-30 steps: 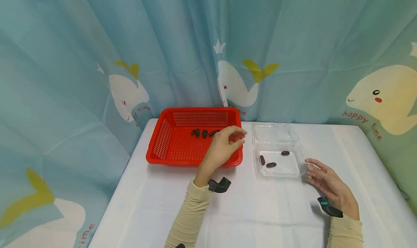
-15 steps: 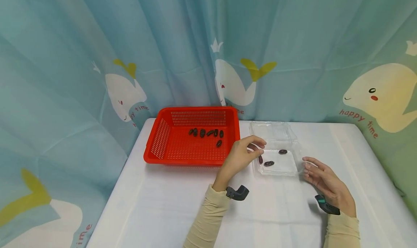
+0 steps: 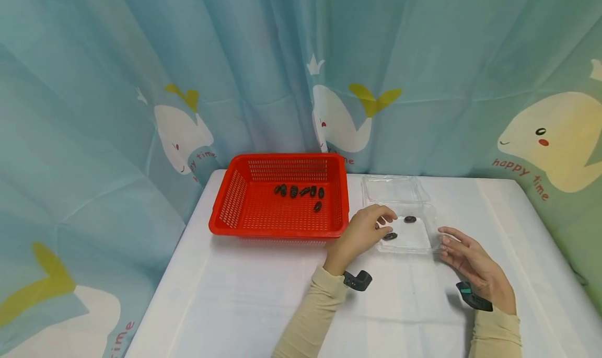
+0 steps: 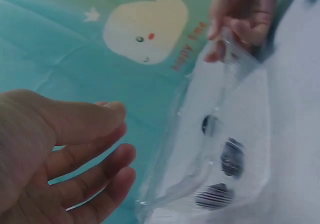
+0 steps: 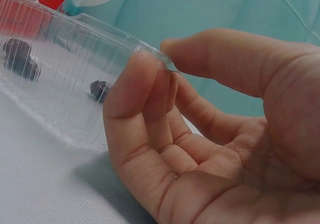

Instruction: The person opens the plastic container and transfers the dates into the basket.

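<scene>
My left hand (image 3: pixel 362 235) is over the left side of a clear plastic clamshell box (image 3: pixel 416 249), fingers loosely bent and thumb apart from the index finger in the head view. No object shows between its fingers. Inside the box lie three dark dates; one date (image 3: pixel 410 219) sits toward the back, another date (image 3: pixel 390 236) by the thumb. The third is mostly hidden by the left hand in the head view, though the left wrist view shows all three. My right hand (image 5: pixel 200 129) pinches the box's right rim between thumb and fingers.
A red plastic basket (image 3: pixel 277 230) with several dates (image 3: pixel 293 191) in it stands left of the box. The box's open lid (image 3: pixel 392 189) lies behind it. A white cloth covers the table (image 3: pixel 235 295), and a blue curtain (image 3: pixel 263 70) hangs behind.
My left hand has moved right, from above the basket's right edge to over the box. This uncovers the dates on the basket's right side. The right hand keeps its hold.
</scene>
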`<state>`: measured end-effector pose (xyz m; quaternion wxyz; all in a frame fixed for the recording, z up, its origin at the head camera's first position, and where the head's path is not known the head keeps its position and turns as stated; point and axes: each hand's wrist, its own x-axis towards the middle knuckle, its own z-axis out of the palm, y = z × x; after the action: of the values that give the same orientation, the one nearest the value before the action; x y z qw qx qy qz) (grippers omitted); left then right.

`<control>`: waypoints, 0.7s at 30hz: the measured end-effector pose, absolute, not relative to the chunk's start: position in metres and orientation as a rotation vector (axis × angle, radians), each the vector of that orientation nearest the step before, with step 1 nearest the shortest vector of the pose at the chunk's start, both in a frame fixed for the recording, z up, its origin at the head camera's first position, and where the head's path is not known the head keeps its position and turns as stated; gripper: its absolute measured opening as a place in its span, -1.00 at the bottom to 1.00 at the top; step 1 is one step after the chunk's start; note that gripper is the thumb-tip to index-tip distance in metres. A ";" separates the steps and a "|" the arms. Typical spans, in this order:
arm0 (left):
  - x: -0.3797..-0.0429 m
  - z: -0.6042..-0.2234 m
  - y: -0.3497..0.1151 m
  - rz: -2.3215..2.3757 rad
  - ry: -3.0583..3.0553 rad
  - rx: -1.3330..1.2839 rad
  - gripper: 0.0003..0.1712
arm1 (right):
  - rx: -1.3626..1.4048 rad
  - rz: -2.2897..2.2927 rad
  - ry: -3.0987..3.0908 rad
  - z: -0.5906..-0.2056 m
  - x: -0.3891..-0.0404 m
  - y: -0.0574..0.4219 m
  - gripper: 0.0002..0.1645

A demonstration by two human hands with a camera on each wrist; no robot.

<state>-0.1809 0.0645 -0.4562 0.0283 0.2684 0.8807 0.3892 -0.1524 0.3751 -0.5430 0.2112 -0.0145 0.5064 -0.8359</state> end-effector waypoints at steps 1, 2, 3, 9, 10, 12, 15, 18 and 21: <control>-0.183 -0.458 0.066 1.155 2.714 0.861 -0.70 | -0.045 -2.323 1.409 -0.543 -0.152 0.375 -0.57; -0.185 -0.460 0.068 1.099 2.711 0.896 -0.69 | -0.050 -2.323 1.412 -0.544 -0.152 0.375 -0.57; -0.187 -0.461 0.070 1.045 2.707 0.928 -0.68 | -0.052 -2.323 1.417 -0.544 -0.152 0.375 -0.57; -0.201 -0.470 0.081 0.619 2.733 1.105 -0.65 | -0.050 -2.320 1.414 -0.544 -0.153 0.376 -0.58; -0.203 -0.471 0.082 0.551 2.738 1.124 -0.65 | -0.049 -2.317 1.417 -0.544 -0.154 0.376 -0.58; -0.205 -0.471 0.085 0.452 2.734 1.157 -0.65 | -0.045 -2.311 1.432 -0.544 -0.154 0.376 -0.58; -0.206 -0.471 0.088 0.325 2.731 1.199 -0.66 | -0.029 -2.308 1.443 -0.545 -0.154 0.376 -0.59; -0.205 -0.472 0.091 0.216 2.748 1.215 -0.68 | -0.012 -2.305 1.450 -0.544 -0.153 0.376 -0.59; -0.204 -0.472 0.094 0.136 2.777 1.212 -0.75 | -0.012 -2.304 1.452 -0.543 -0.153 0.375 -0.59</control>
<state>-0.2040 0.0941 -0.4720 0.0542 0.3991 0.9142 0.0446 -0.1525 0.3747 -0.5430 0.2076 -0.0045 0.5215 -0.8276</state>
